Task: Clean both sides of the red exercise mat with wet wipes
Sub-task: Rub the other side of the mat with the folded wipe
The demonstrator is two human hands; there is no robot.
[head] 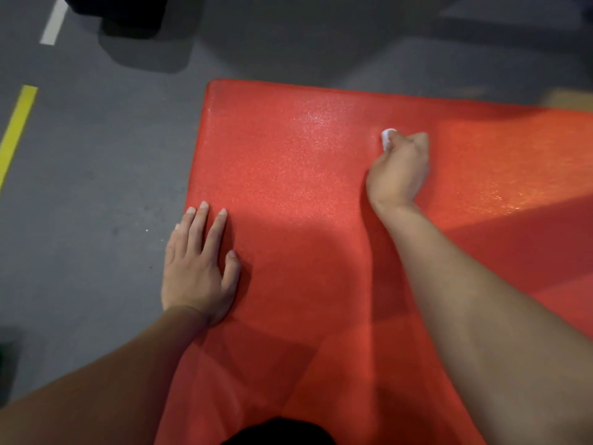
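Observation:
The red exercise mat [305, 175] lies flat on the grey floor and fills the middle and right of the view. My left hand [199, 268] rests flat on the mat's left edge, fingers straight and spread. My right hand [401, 168] is farther out on the mat, fingers curled round a balled white wet wipe [386, 139] that sticks out past the knuckles and touches the mat. The surface around the wipe has a wet sheen.
Grey floor [96, 187] surrounds the mat on the left and far side. A yellow line [16, 130] and a white line [54, 20] are painted at the left. Dark equipment [128, 14] stands at the far left. A tan object [568, 97] peeks past the mat's far right edge.

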